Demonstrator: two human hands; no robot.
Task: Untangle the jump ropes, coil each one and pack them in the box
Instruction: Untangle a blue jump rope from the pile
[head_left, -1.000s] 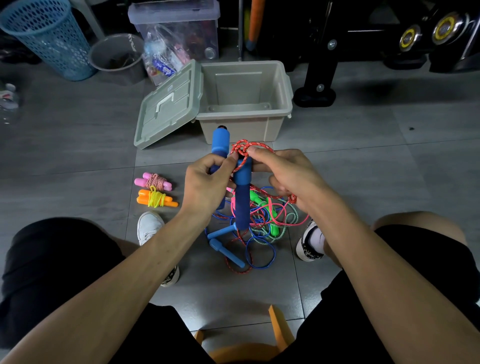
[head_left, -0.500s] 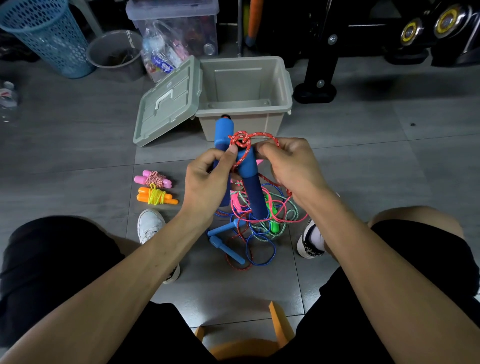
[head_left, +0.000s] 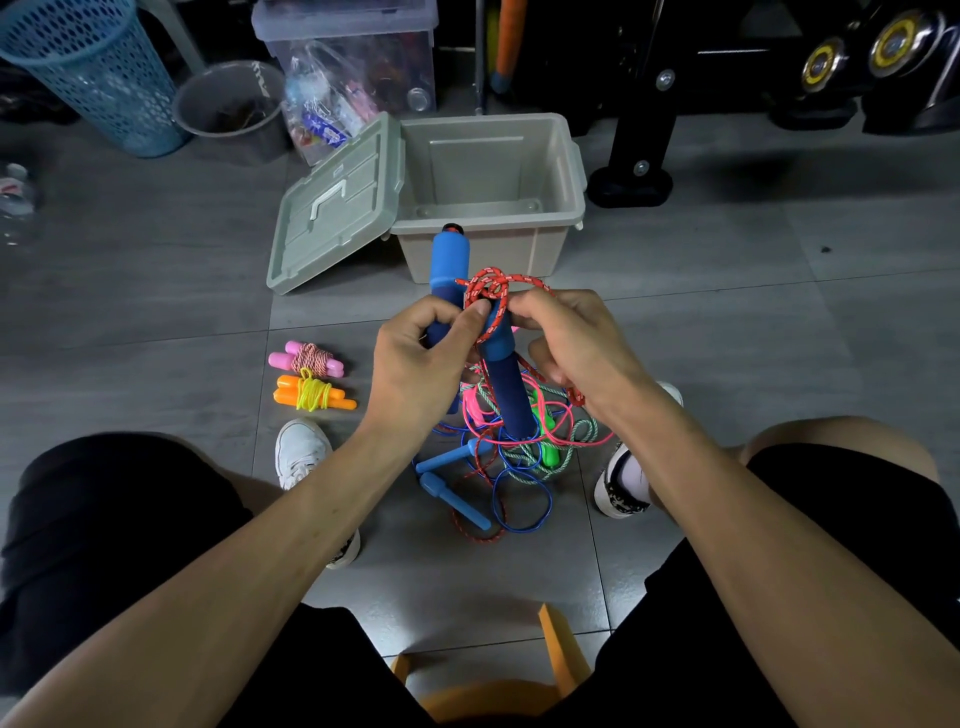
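Left hand grips the two upright blue handles while the right hand fingers pinch the red rope knot just above them, looks half-tied, box sitting right beyond.

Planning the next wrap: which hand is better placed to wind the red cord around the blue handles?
Probably the right hand: its fingers pinch the red cord, while the left hand grips the blue handles.
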